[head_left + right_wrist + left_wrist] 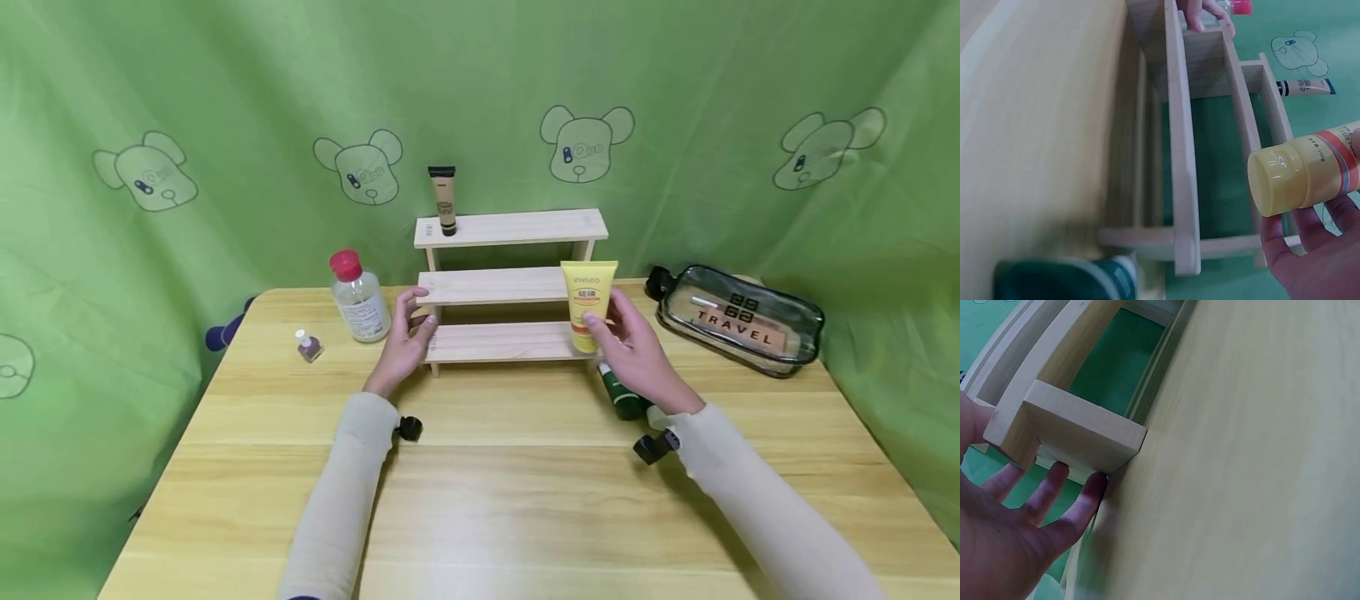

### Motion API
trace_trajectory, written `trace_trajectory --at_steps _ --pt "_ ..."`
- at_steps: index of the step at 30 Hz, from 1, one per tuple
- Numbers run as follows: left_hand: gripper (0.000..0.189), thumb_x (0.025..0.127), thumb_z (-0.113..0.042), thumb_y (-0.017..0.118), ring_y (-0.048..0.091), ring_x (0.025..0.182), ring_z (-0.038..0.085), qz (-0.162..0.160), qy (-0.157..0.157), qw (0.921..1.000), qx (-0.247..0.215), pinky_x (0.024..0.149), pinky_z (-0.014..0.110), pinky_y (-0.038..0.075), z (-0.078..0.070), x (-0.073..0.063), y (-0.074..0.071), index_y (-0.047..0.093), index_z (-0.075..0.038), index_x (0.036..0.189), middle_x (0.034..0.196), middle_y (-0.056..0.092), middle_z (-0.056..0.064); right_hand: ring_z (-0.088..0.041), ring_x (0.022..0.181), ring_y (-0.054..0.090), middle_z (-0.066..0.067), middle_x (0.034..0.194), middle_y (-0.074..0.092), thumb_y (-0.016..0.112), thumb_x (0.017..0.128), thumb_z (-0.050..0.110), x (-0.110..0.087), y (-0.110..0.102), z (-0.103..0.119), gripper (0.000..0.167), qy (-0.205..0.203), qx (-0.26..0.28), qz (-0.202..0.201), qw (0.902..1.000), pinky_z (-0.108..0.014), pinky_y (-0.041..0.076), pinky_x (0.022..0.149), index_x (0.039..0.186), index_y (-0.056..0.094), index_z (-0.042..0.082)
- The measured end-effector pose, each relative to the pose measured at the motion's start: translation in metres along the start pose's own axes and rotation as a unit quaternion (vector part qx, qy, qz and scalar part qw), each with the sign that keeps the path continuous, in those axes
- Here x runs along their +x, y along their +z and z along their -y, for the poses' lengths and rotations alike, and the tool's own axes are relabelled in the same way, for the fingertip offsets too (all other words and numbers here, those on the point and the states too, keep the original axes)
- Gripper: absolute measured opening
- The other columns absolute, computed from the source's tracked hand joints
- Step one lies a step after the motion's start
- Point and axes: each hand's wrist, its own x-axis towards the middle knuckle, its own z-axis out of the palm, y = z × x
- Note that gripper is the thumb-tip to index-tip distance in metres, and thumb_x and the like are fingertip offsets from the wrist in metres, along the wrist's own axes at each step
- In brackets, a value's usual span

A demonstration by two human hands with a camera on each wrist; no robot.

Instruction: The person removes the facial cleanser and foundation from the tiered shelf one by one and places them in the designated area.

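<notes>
Mid-frame, the left grip rests extended fingers against the wooden shelf, seemingly to steady it, while right of centre the right grip pinches the yellow tube cap-down, leaving the label largely in view.

You are wearing long, cream-coloured sleeves, and a little black camera is sitting on each wrist.

Rm ctr-front of rack, green tube blocks R front.
</notes>
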Motion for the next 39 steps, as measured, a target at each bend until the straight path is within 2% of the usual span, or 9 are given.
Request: trace_trajectory --at_steps 5,11,19,23,26,29,31,34,39 --pt "0.049 0.112 -0.007 0.053 0.048 0.149 0.05 0.005 0.0 1.0 -0.002 0.123 0.063 0.047 0.001 0.002 0.001 0.038 -0.025 0.155 0.168 0.038 0.022 -0.001 0.126 0.058 -0.019 0.147 0.061 0.052 0.117 0.027 -0.012 -0.012 -0.007 0.051 0.009 -0.01 -0.003 0.9999 -0.006 0.049 0.102 0.164 0.042 0.012" --pt "0.049 0.113 -0.01 0.053 0.048 0.149 0.049 0.007 -0.006 0.9999 0.005 0.123 0.063 0.048 0.0 0.002 0.001 0.037 -0.028 0.155 0.168 0.038 0.022 0.002 0.122 0.059 -0.019 0.146 0.059 0.051 0.117 0.028 -0.025 -0.03 -0.016 0.053 0.023 -0.016 -0.016 0.9995 -0.006 0.054 0.096 0.165 0.039 0.01" --pt "0.048 0.113 -0.008 0.053 0.051 0.147 0.05 0.006 0.002 0.9999 0.008 0.121 0.063 0.049 -0.001 0.002 -0.001 0.037 -0.024 0.155 0.166 0.042 0.024 0.007 0.118 0.059 -0.005 0.138 0.06 0.053 0.116 0.035 -0.038 -0.049 -0.031 0.055 0.065 -0.038 -0.045 0.9961 -0.005 0.054 0.091 0.163 0.042 0.007" --pt "0.048 0.113 -0.008 0.053 0.051 0.147 0.049 0.005 0.0 1.0 0.008 0.121 0.062 0.049 0.0 0.001 -0.001 0.036 -0.025 0.155 0.166 0.042 0.023 0.01 0.117 0.057 -0.012 0.144 0.058 0.052 0.116 0.037 -0.042 -0.055 -0.04 0.058 0.088 -0.042 -0.049 0.994 -0.004 0.054 0.091 0.164 0.041 0.006" --pt "0.048 0.113 -0.009 0.053 0.05 0.148 0.049 0.005 -0.002 1.0 0.007 0.122 0.063 0.048 0.0 0.0 -0.001 0.037 -0.025 0.155 0.167 0.041 0.023 0.012 0.114 0.057 -0.002 0.138 0.062 0.051 0.116 0.038 -0.046 -0.059 -0.046 0.058 0.094 -0.05 -0.048 0.9931 -0.005 0.055 0.088 0.163 0.042 0.005" --pt "0.048 0.113 -0.009 0.053 0.048 0.15 0.05 0.005 -0.004 1.0 0.005 0.123 0.064 0.047 0.001 -0.001 -0.002 0.037 -0.026 0.155 0.168 0.039 0.023 0.01 0.108 0.061 0.015 0.125 0.062 0.053 0.116 0.036 -0.05 -0.063 -0.053 0.055 0.089 -0.059 -0.053 0.9929 -0.008 0.057 0.084 0.159 0.046 0.003" --pt "0.048 0.113 -0.009 0.053 0.047 0.15 0.05 0.004 -0.005 1.0 0.004 0.124 0.065 0.046 0.002 -0.001 -0.002 0.037 -0.025 0.155 0.169 0.038 0.023 0.009 0.105 0.062 0.021 0.121 0.061 0.053 0.116 0.037 -0.052 -0.067 -0.058 0.055 0.094 -0.061 -0.054 0.9922 -0.009 0.058 0.083 0.158 0.046 0.003" --pt "0.049 0.112 -0.008 0.054 0.047 0.15 0.051 0.004 -0.002 1.0 0.0 0.124 0.065 0.046 0.001 -0.001 -0.002 0.037 -0.024 0.156 0.168 0.038 0.022 0.01 0.104 0.061 0.017 0.121 0.061 0.052 0.116 0.04 -0.056 -0.074 -0.065 0.058 0.111 -0.071 -0.053 0.9898 -0.009 0.058 0.082 0.16 0.045 0.003" --pt "0.051 0.112 -0.007 0.054 0.049 0.148 0.052 0.003 0.004 1.0 -0.007 0.122 0.066 0.047 0.002 0.001 -0.002 0.036 -0.023 0.157 0.167 0.039 0.023 0.011 0.103 0.056 -0.01 0.135 0.06 0.048 0.116 0.047 -0.058 -0.087 -0.076 0.067 0.142 -0.088 -0.043 0.985 -0.008 0.055 0.08 0.166 0.038 0.003"
